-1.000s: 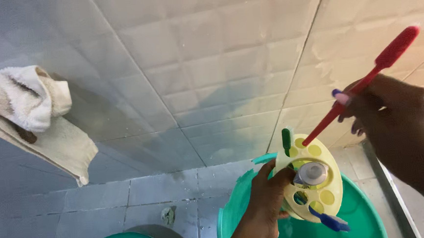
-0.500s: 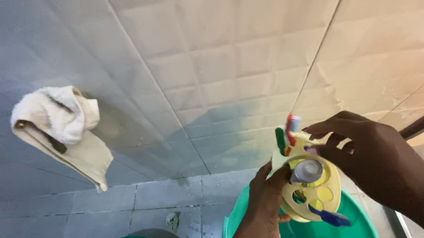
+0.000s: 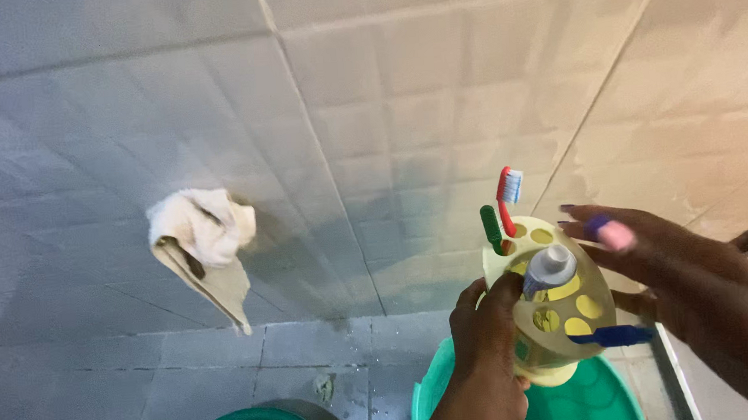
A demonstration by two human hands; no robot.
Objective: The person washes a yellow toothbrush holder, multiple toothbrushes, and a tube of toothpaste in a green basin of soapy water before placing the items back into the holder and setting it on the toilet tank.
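Left hand (image 3: 486, 337): grip closed around the side of a pale yellow toothbrush holder (image 3: 553, 307), held above a green basin (image 3: 615, 403). Holder carries a red toothbrush (image 3: 506, 200), a green one (image 3: 491, 229), a blue one (image 3: 611, 336) and a grey-capped tube (image 3: 551, 268). Right hand (image 3: 654, 262): fingers spread, holding nothing, just beside the holder's rim. Cloth (image 3: 203, 246) hangs on tiled wall.

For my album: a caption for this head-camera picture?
Left hand grips a yellow toothbrush holder holding a red toothbrush; right hand alongside.

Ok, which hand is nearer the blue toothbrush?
Right. The right hand hovers just beside the blue toothbrush, apparently not touching; the left hand grips the holder on its opposite side.
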